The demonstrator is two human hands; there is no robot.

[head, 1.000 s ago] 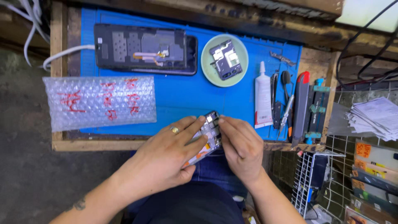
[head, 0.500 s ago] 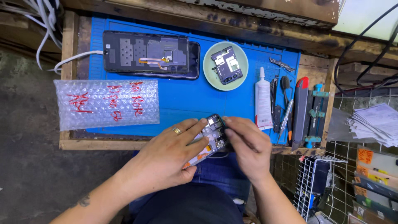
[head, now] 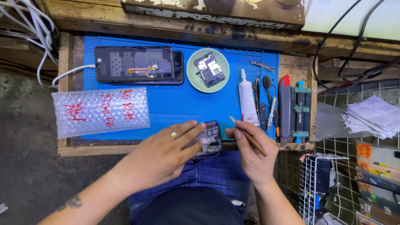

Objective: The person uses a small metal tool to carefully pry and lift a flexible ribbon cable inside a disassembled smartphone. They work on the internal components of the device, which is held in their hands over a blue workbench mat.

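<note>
Head view, work surface: a blue mat [head: 179,108] lies on a worn wooden bench [head: 166,25], seen from above.
Head view, left hand: the left hand [head: 166,152], with a ring on one finger, grips a small phone circuit board [head: 209,139] at the near edge of the mat; the fingers lie across the board's left side and the thumb sits beneath it.
Head view, right hand: the right hand [head: 252,154] pinches a thin yellowish pry stick [head: 246,134] between thumb and forefinger; the stick's tip points up and to the left, just beside the board's right edge, and whether it touches cannot be told.
Head view, board position: held just above the bench's front edge, over the person's lap in blue jeans [head: 216,175].
Head view, far left of mat: an opened phone body [head: 135,64] lies flat, with a white cable [head: 71,73] running to its left end.
Head view, centre of mat: a round green dish [head: 193,77] holds a second dark board part.
Head view, near left: a bubble-wrap pouch [head: 100,110] marked in red overlaps the mat's left edge.
Head view, right of mat: a white glue tube [head: 247,100] lies next to tweezers [head: 266,104] and a dark clamp jig [head: 300,110].
Head view, far right: a stack of papers [head: 371,116] rests above a wire rack [head: 316,183].
</note>
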